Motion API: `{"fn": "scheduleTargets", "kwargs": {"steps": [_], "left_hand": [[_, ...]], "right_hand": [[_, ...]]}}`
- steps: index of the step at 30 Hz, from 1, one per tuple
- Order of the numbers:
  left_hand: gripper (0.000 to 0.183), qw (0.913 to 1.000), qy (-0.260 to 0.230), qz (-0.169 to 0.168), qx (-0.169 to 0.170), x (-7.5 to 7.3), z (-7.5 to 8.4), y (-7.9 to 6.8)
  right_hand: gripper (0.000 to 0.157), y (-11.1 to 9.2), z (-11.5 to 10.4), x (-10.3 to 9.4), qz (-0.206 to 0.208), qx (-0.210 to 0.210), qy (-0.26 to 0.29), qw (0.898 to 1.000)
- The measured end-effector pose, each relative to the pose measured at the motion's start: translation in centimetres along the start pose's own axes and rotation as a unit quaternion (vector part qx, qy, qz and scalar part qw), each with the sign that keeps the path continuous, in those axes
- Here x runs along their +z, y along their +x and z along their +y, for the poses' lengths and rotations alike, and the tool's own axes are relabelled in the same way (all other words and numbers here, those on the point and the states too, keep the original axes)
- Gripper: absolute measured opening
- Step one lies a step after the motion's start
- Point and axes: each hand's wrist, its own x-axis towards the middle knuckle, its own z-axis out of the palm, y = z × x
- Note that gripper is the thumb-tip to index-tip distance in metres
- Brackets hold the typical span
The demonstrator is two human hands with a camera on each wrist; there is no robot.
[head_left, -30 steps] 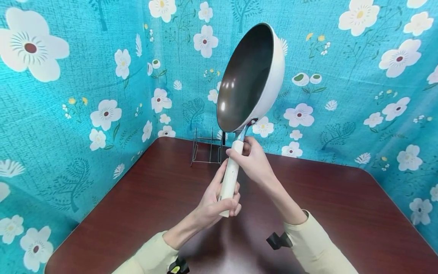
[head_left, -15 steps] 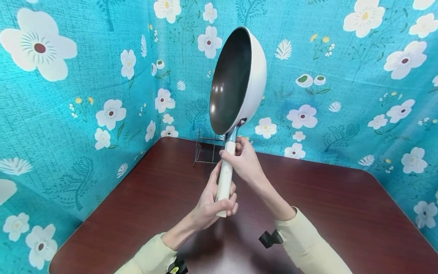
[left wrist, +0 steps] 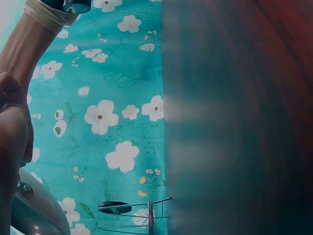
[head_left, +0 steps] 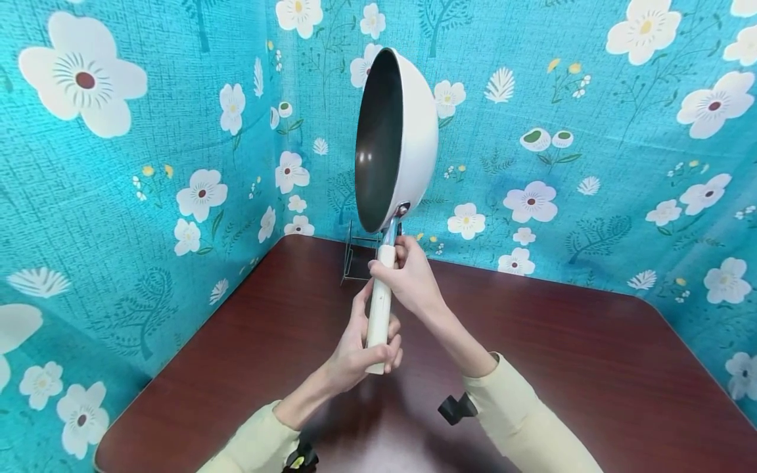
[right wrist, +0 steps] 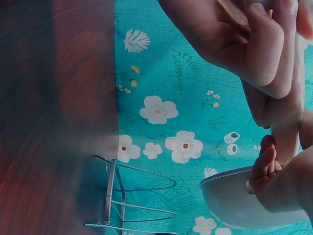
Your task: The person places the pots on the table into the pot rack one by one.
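Note:
A frying pan point(head_left: 417, 131) with a white outside and dark inside is held up over the table, its handle pointing down and the inside facing left. Curled around the lower part of the cream handle point(head_left: 380, 309) are the fingers of my left hand point(head_left: 355, 351). My right hand point(head_left: 416, 276) grips the handle's top, just below the metal neck, with the thumb across its front. In the right wrist view the pan's white wall point(right wrist: 244, 200) shows behind the right hand. Only part of the pan point(left wrist: 44, 208) appears in the left wrist view.
A metal wire rack point(head_left: 346, 263) stands at the back of the dark red-brown table point(head_left: 562, 355), partly hidden behind the pan and hands. Blue flowered cloth point(head_left: 508, 164) hangs along the table's back and sides.
Both hands have carried the pan to the left and turned it, so less of its dark inside and more of its white outside shows. The grip of both hands looks the same.

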Motion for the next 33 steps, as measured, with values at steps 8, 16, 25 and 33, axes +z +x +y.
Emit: {"fn": "scheduleTargets", "kwargs": {"steps": [8,16,25,33], "left_hand": [[0.096,0.9980,-0.060,0.006,-0.018,-0.7,0.1,-0.5],[0.093,0.9952,-0.091,0.016,-0.031,-1.1,0.0,-0.7],[0.092,0.9932,-0.107,0.022,-0.041,-1.7,0.3,-1.3],[0.084,0.9909,-0.132,0.012,-0.025,-2.1,0.4,-1.8]], "right_hand": [[0.055,0.6,0.8,1.0,-0.001,0.007,-0.011,1.000],[0.055,1.0,1.6,1.5,-0.006,0.018,-0.010,1.000],[0.052,1.2,2.2,2.2,0.000,0.016,-0.019,1.000],[0.054,1.1,2.1,3.0,0.003,0.012,-0.042,0.999]]}}
